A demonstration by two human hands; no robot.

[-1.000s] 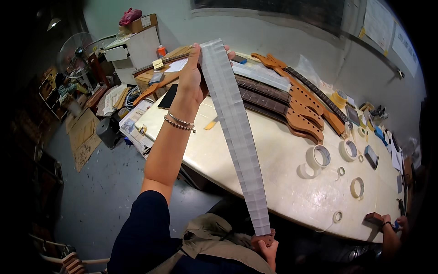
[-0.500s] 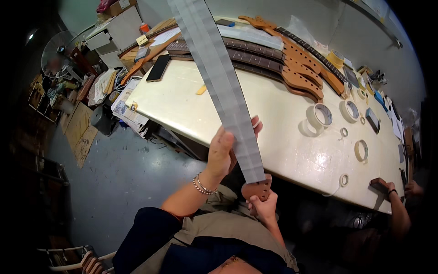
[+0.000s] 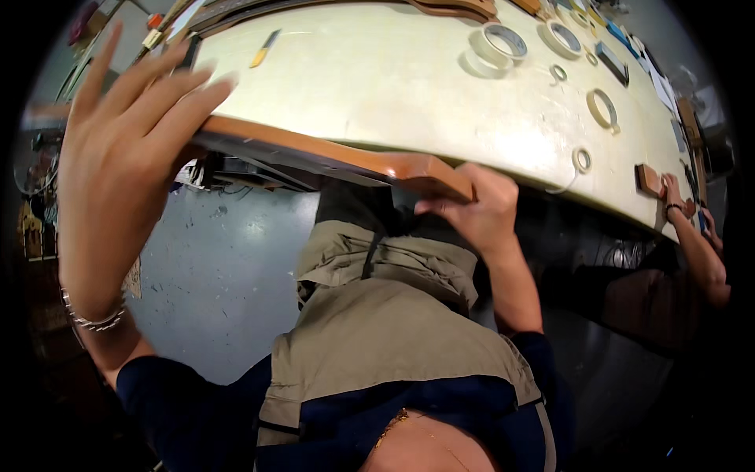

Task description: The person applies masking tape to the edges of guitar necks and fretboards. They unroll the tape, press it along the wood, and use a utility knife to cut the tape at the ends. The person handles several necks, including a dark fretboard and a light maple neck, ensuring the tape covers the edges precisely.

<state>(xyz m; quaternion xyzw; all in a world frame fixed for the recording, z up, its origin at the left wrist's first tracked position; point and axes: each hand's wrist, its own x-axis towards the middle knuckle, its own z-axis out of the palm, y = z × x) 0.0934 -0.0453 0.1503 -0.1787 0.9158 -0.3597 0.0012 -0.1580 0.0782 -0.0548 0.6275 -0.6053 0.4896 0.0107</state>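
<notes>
A wooden guitar neck (image 3: 314, 149) lies crosswise along the near edge of the table, turned so its brown wooden side shows. Grey tape was on its face a moment ago; now only a thin strip of that face is visible. My right hand (image 3: 486, 206) is closed around the headstock end at the right. On the left, my left hand (image 3: 126, 157) is raised by the neck with its fingers stretched and spread. It hides part of the neck, which runs on behind it to the left. Whether its palm touches the wood is hidden.
A cream table (image 3: 354, 86) carries a yellow-handled cutter (image 3: 263, 51) and several tape rolls, one large roll (image 3: 503, 43) near the back. More necks (image 3: 452, 8) lie along the far edge. At the right, another person's hand (image 3: 671, 191) holds a brown wooden block (image 3: 648, 181).
The neck has swung from pointing away to lying crosswise, its taped face turned from view. My left hand has let go, moved left and spread its fingers; my right hand still grips the headstock.
</notes>
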